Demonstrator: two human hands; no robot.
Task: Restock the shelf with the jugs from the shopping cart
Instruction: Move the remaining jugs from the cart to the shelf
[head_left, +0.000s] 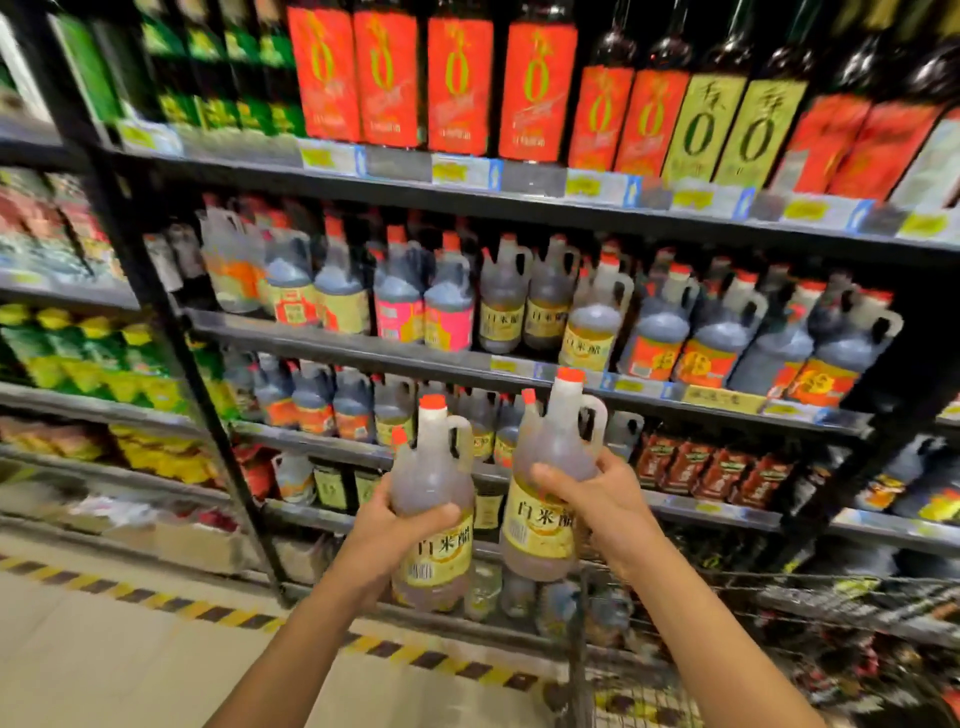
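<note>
Right now the person is holding one jug in each hand, in front of the shelf (322, 335). The left hand (387, 527) is gripping the left jug (431, 467) round its belly, fingers (441, 513) curling tight just above the yellow label. The right hand (602, 506) is wrapping the right jug (558, 447) the same way, a little higher up. Both jugs are standing nearly upright, their long axis running up from the fingers to the red caps.

The matching jugs (522, 306) are sitting above and beyond the fingers. The right jug is riding higher and nearer that row, so I'd judge the right hand is better placed to go first.

Whether a gap is waiting in that row is hard to make out, everything there is blurring. Similar yellow labels are also showing just behind the held jugs, partly covered by them. The far fingers of both hands are hiding behind the jugs. The shopping cart (737, 603) is lying below and right of the fingers, cut off at the edge, its load unreadable.
</note>
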